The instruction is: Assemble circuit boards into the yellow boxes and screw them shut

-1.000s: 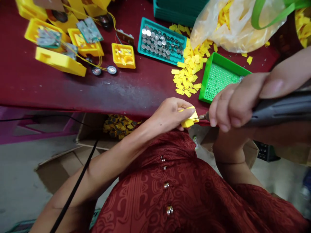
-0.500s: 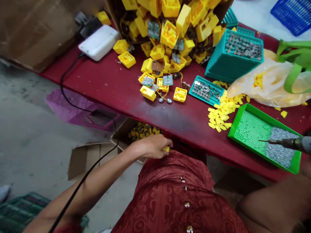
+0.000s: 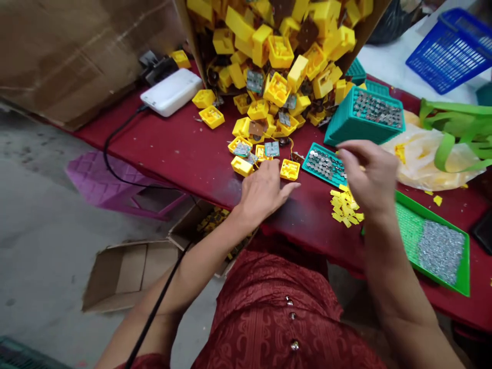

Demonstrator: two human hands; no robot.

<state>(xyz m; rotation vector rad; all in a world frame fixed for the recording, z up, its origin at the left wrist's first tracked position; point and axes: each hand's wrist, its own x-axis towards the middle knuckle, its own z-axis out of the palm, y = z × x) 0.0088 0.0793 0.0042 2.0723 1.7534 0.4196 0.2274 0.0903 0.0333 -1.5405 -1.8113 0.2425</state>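
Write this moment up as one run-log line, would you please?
left hand: at yellow casings, grasp unclear | right hand: near teal tray of metal discs, grasp unclear | green tray: small grey pieces inside

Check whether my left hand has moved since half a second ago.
Yes: your left hand has moved forward, across the red table's near edge, toward the open yellow casings.

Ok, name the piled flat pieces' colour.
The flat pieces are yellow, seen best in the head view.
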